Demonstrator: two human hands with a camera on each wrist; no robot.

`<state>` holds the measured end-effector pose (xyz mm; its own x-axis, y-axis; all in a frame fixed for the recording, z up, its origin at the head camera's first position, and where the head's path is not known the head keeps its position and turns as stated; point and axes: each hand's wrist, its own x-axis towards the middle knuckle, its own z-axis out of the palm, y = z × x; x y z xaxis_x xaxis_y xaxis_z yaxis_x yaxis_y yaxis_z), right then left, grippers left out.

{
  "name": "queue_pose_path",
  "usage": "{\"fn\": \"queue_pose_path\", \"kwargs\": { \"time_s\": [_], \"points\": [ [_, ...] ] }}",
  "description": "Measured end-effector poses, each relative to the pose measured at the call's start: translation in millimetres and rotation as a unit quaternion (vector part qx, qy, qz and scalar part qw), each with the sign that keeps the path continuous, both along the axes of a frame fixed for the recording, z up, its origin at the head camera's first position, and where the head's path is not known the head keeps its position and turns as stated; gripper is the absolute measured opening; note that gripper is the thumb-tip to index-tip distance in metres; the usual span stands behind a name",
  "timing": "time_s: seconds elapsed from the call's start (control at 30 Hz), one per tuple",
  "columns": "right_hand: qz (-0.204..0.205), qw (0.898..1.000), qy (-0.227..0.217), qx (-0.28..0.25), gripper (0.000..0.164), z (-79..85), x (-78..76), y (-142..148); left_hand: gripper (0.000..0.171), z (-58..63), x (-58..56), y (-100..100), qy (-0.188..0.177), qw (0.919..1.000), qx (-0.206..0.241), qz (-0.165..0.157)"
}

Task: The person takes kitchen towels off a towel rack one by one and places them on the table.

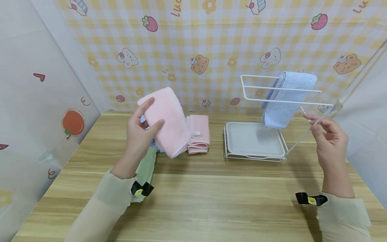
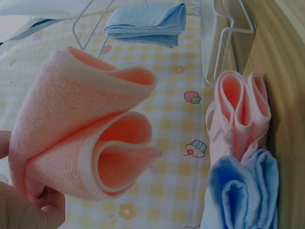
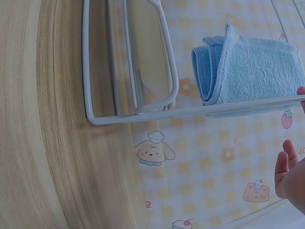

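My left hand [image 1: 137, 136] grips a folded pink towel [image 1: 169, 122] above the table, thumb on its near face. In the left wrist view its rolled folds [image 2: 81, 129] hang out beyond the fingers. At the right, my right hand [image 1: 332, 144] pinches the slanted upright of a white wire rack [image 1: 287, 101] between thumb and fingers. A folded light blue towel [image 1: 291, 87] is draped over the rack's upper bars. The right wrist view shows the same blue towel [image 3: 262, 71] beside the upright, with only part of the hand [image 3: 293, 176] at the edge.
A second folded pink towel [image 1: 199, 131] with a white label lies on the wooden table [image 1: 211, 201]. Blue towels [image 2: 245, 195] lie beside it, partly hidden. A green cloth [image 1: 146, 168] is under my left forearm. The rack's base holds a pale tray [image 1: 255, 137]. A patterned cloth backdrop [image 1: 181, 50] stands behind.
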<state>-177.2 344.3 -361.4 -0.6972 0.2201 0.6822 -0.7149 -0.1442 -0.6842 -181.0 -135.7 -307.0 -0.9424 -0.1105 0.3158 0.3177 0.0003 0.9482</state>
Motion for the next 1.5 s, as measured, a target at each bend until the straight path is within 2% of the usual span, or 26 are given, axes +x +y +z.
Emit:
{"fn": "queue_pose_path", "kwargs": {
  "time_s": [0.2,0.5,0.67,0.87,1.17,1.37,1.5],
  "points": [
    [-0.001,1.0,-0.003,-0.002,0.006,-0.4,0.4,0,0.072,-7.5,14.0,-7,-0.042,0.9984,-0.012,-0.037],
    [-0.001,1.0,-0.004,-0.003,0.005,0.9,1.7,-1,0.083,-22.8,25.0,-16,-0.096,0.9943,0.004,-0.048],
    [0.002,1.0,0.0,-0.007,0.005,0.2,0.6,0,0.083,-34.3,27.6,-24,-0.124,0.9875,-0.024,-0.094],
    [0.005,1.0,0.009,-0.008,0.007,-0.3,-0.8,0,0.081,-45.1,28.5,-29,-0.142,0.9751,-0.077,-0.152],
    [0.011,1.0,0.009,-0.013,0.006,-0.6,-0.9,0,0.079,-60.0,30.2,-39,-0.15,0.9499,-0.09,-0.259],
    [0.004,1.0,0.009,-0.009,0.005,-0.7,-0.7,0,0.074,-71.2,27.1,-46,-0.162,0.935,-0.105,-0.297],
    [0.0,1.0,0.001,-0.01,0.005,0.2,0.2,-1,0.074,-79.9,23.9,-50,-0.187,0.9315,-0.102,-0.295]
  ]
}}
